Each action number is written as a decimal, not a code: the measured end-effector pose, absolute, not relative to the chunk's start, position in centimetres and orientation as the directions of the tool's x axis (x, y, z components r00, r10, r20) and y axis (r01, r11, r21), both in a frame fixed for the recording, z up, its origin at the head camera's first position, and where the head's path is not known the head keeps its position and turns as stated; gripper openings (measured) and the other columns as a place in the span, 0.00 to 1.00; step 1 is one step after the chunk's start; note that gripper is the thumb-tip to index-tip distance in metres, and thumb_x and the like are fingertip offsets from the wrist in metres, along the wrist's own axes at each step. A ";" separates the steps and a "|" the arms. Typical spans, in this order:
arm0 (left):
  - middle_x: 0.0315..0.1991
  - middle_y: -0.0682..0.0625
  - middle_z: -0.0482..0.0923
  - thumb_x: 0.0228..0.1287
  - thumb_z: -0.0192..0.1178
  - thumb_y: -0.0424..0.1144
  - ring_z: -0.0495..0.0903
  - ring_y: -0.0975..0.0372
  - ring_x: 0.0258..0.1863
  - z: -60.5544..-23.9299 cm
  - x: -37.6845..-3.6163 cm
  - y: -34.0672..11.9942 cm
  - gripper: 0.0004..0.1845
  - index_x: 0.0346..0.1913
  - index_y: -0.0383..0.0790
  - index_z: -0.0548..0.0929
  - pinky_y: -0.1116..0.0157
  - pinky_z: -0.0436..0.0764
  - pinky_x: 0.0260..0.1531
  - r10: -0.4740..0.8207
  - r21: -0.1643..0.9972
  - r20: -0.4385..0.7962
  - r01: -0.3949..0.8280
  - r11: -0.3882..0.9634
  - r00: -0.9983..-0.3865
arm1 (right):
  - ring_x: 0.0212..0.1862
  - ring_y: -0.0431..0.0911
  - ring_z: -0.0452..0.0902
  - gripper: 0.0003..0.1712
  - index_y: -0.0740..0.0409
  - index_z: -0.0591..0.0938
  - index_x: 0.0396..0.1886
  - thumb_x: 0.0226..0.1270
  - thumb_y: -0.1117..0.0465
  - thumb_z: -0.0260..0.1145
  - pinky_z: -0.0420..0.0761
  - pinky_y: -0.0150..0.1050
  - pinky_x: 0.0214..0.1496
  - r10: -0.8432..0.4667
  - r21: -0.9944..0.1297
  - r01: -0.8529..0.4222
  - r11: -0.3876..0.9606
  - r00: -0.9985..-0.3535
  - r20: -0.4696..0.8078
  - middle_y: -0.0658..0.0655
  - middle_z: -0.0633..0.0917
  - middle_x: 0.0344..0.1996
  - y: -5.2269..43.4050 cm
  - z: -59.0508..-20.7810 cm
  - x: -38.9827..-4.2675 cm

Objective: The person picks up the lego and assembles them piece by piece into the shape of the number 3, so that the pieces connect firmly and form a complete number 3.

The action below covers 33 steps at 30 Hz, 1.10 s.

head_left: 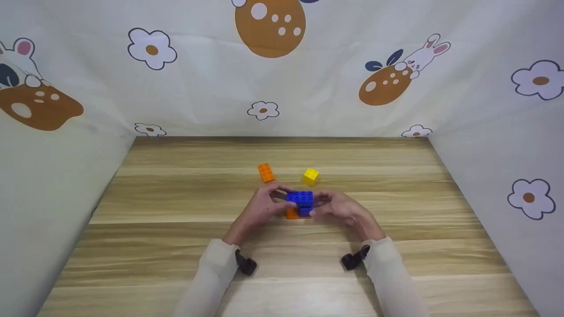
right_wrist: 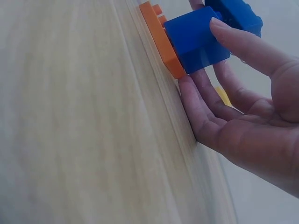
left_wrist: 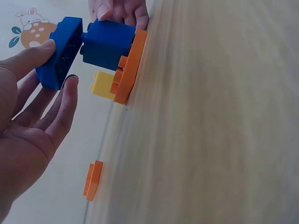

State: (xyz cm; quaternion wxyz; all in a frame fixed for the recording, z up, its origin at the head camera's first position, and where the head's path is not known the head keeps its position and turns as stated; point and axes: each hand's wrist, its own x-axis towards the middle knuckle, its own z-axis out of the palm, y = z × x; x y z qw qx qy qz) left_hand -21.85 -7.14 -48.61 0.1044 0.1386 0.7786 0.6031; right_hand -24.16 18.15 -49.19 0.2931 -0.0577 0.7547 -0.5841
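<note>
A small stack stands mid-table: a flat orange plate [head_left: 291, 214] with a blue cube [head_left: 305, 211] on it. A blue brick [head_left: 300, 197] sits at the top. My left hand [head_left: 282, 199] pinches the blue brick [left_wrist: 58, 51] between thumb and fingers, tilted and slightly off the blue cube [left_wrist: 107, 44]. My right hand [head_left: 319, 206] holds the blue cube [right_wrist: 196, 39], thumb on one face, fingers down by the orange plate [right_wrist: 161, 39]. In the left wrist view the orange plate [left_wrist: 131, 65] lies flat on the wood.
A loose orange brick [head_left: 266, 172] and a yellow cube [head_left: 310, 176] lie just behind the stack. The wooden table [head_left: 396, 246] is walled on three sides by a patterned cloth [head_left: 66, 176]. The yellow cube [left_wrist: 102, 85] and orange brick [left_wrist: 92, 179] also show beyond the left hand.
</note>
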 end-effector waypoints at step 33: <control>0.50 0.46 0.87 0.58 0.73 0.47 0.85 0.59 0.43 -48.7 -21.9 -6.3 0.20 0.52 0.45 0.86 0.64 0.86 0.40 0.282 0.963 -0.152 -0.079 0.257 -0.947 | 0.58 0.48 0.79 0.31 0.63 0.77 0.61 0.56 0.67 0.75 0.78 0.40 0.64 -0.438 -0.914 0.226 0.336 -0.822 -0.365 0.63 0.81 0.60 18.2 -49.2 -24.1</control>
